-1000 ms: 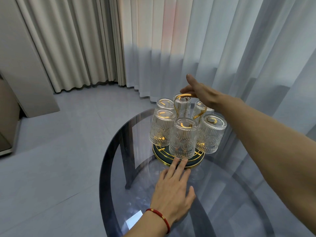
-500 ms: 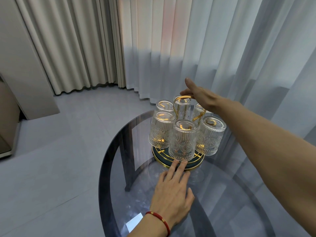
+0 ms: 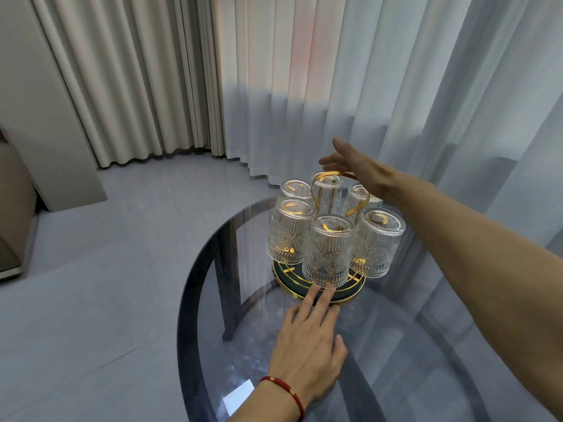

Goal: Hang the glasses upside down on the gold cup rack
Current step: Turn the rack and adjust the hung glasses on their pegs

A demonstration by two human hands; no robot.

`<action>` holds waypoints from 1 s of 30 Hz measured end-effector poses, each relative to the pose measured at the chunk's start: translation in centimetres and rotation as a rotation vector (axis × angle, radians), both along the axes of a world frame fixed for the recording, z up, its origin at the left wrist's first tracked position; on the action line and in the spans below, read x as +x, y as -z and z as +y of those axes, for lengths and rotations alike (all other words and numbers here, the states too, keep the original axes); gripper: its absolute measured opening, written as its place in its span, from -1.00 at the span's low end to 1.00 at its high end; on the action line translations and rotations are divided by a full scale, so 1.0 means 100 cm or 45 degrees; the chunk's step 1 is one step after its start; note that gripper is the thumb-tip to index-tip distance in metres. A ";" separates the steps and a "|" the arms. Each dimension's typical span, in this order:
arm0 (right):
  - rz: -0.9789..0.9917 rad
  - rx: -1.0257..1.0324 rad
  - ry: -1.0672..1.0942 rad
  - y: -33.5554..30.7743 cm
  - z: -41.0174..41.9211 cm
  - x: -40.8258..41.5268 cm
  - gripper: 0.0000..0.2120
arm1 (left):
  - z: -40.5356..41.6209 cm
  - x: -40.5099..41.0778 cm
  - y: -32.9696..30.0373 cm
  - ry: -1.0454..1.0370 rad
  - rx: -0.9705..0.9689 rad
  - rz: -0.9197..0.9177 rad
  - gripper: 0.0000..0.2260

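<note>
gold cup rack [image 3: 320,278] sits toward 12 o'clock on the glass table [image 3: 201,300], six glasses [image 3: 329,254] hung mouth-down on it already. left hand [image 3: 307,345] lies flat and open at the rack's 6 o'clock, fingertips at the base. right hand [image 3: 356,169], open and empty, hovers by the handle [image 3: 335,175] and looks nearer to it.

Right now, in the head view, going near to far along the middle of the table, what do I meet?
Left hand → rack base → nearest glass → gold handle loop → right hand → sheer curtain.
</note>
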State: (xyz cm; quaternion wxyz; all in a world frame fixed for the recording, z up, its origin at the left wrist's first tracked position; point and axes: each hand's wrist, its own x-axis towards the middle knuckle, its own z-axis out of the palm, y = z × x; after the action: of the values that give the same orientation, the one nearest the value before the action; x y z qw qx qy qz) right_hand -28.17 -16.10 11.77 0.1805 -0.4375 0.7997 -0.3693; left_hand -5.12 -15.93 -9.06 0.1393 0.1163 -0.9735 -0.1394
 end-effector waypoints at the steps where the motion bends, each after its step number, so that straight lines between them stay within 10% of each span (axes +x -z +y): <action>1: 0.014 -0.034 -0.009 -0.001 0.000 0.001 -0.26 | 0.000 0.000 0.000 -0.001 -0.004 -0.001 -0.49; 6: 0.389 -0.066 -0.125 -0.015 -0.002 0.017 -0.45 | -0.001 -0.002 0.002 -0.008 -0.003 -0.013 -0.49; 12: 0.940 0.695 -0.267 -0.029 -0.028 0.041 -0.34 | -0.002 -0.004 0.004 -0.007 -0.004 -0.030 -0.49; 30: 0.655 0.767 -0.236 -0.045 -0.055 0.064 -0.45 | -0.002 -0.005 0.006 -0.008 0.016 -0.022 -0.50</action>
State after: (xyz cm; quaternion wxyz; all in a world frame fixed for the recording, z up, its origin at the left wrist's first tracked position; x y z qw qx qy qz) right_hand -21.75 -21.64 16.27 0.1272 -0.5133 0.8485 0.0207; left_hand -5.59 -16.13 -9.61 0.1305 0.1213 -0.9734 -0.1440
